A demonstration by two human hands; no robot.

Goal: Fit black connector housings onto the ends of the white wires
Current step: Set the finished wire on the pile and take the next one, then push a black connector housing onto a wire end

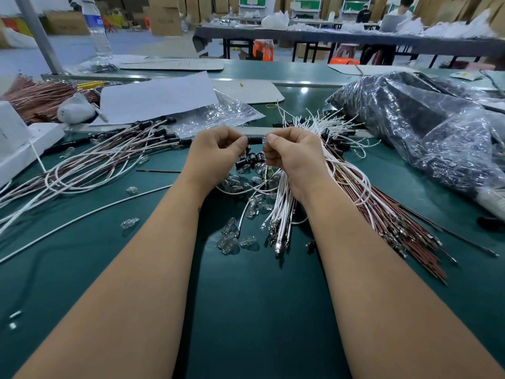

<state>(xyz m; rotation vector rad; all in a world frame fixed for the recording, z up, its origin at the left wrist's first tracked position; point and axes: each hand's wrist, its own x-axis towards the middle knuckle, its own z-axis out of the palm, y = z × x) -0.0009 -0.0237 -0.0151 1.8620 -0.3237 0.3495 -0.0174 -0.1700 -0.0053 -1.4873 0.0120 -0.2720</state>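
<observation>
A small black connector housing [254, 140] is held between my two hands above the green mat. My left hand [218, 151] pinches its left end with thumb and fingers. My right hand [291, 153] pinches something small and clear at the housing's right end; I cannot tell what it is. Under my hands lies a heap of loose black housings [250, 159]. A bundle of white wires [284, 206] with metal terminals runs from under my right hand toward me. Finished wires with black housings [153, 135] fan out to the left.
Small clear glass bulbs [229, 236] are scattered on the mat [259, 310] in front of me. Brown wires [410, 222] lie at the right, beside a large plastic bag of dark parts [426, 124]. A white box [24, 143], paper sheets [158, 97] and a water bottle [98, 31] stand at the left.
</observation>
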